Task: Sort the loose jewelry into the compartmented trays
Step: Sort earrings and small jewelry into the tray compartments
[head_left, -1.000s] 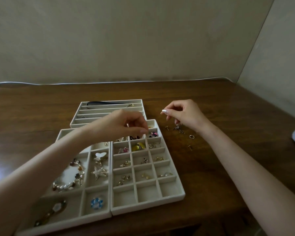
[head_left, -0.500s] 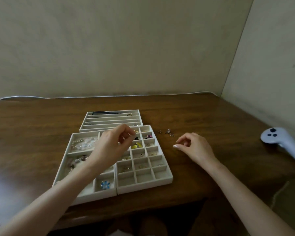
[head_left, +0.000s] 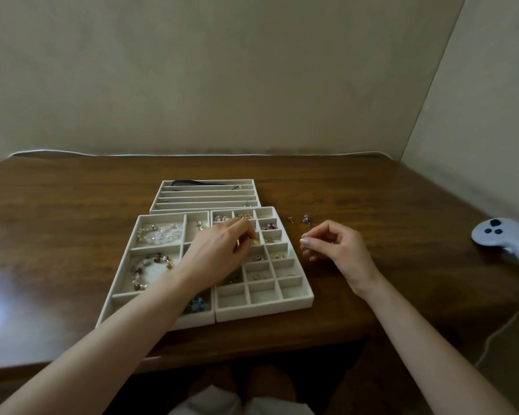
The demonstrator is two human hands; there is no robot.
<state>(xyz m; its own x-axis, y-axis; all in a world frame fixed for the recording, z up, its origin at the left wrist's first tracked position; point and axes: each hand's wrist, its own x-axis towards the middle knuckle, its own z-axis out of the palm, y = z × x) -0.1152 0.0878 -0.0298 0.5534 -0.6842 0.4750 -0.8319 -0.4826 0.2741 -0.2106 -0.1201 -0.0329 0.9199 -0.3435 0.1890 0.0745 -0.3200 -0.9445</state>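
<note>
Just beyond the far right corner of the grid tray (head_left: 264,311), the loose earrings (head_left: 304,220) lie on the bare wood of the table (head_left: 387,190). They form a short row running left to right, roughly in line with the grid tray's far edge. The right hand (head_left: 339,250) hovers off the tray's right wall, a little to the near side of them, so it looks the natural one to fetch the next piece. Its thumb and forefinger meet as in a pinch and the other fingers are curled; I cannot tell whether anything sits between the tips.

The left hand (head_left: 222,250) hangs over the tray's left and middle cells, fingertips bunched beside a yellow piece (head_left: 256,242). Whether it is pinching something is too small to make out. To reach the earrings it would have to cross the tray's full width.

I see nothing between the right hand and the row; only the tray's raised wall separates the pieces from the cells. A slotted tray (head_left: 204,202) butts against the grid tray's far side and a wide-celled tray (head_left: 155,248) with a beaded bracelet (head_left: 150,271) against its left. A white controller (head_left: 504,238) lies well off to the grid tray's right.
</note>
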